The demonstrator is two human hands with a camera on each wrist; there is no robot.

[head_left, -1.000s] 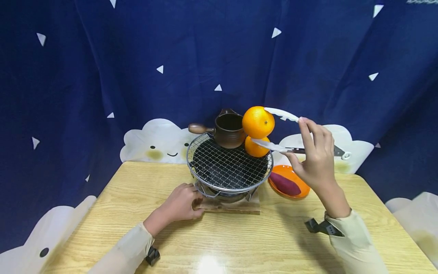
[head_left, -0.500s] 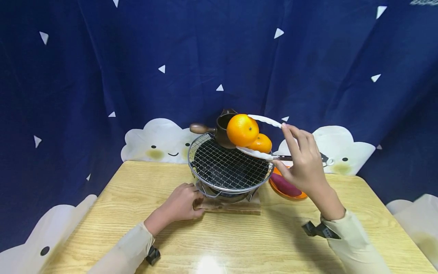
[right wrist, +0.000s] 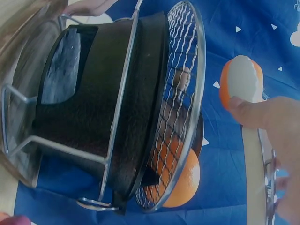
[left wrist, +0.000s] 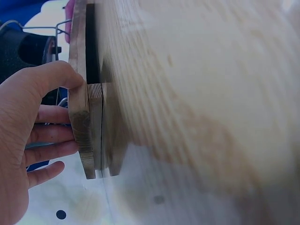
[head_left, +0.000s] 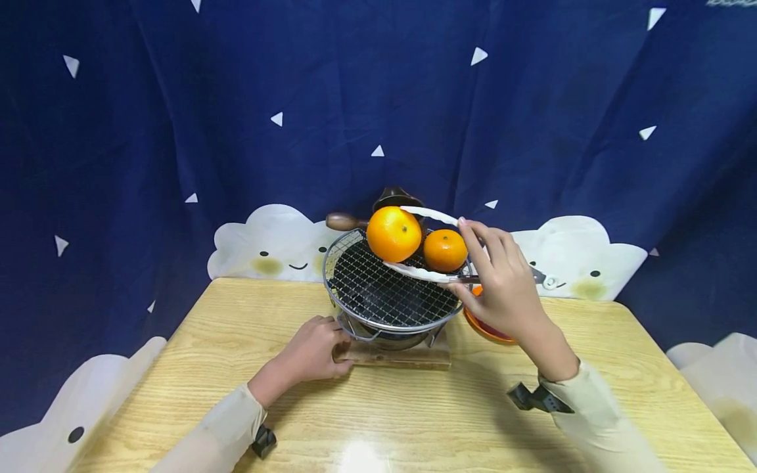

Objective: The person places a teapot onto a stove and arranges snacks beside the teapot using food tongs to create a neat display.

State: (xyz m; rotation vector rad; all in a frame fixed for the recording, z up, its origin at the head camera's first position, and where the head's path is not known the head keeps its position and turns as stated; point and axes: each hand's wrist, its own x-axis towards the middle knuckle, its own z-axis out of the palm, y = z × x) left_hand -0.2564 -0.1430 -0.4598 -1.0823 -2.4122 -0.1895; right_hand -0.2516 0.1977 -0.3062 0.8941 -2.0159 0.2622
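Observation:
My right hand [head_left: 499,286] grips a pair of tongs with white scalloped tips [head_left: 422,272]. An orange [head_left: 393,233] is clamped between the tips, above the back of the round wire grill mesh [head_left: 396,302] and overlapping the dark pot. In the right wrist view the held orange [right wrist: 225,86] shows apart from the mesh, mostly behind a tong tip. A second orange [head_left: 445,251] sits on the mesh at its right. With thumb and fingers, my left hand [head_left: 316,348] pinches the left corner of the wooden board [head_left: 408,358] under the grill stove [right wrist: 93,126].
A dark brown pot [head_left: 395,194] with a wooden handle [head_left: 344,221] stands at the back of the mesh. Right of the stove, an orange plate [head_left: 499,338] lies partly behind my right hand. A blue curtain [head_left: 307,79] hangs behind the table [head_left: 378,414].
The tongs and their orange have moved left and slightly down, from over the second orange to in front of the pot. The second orange now shows fully. My left hand has stayed put.

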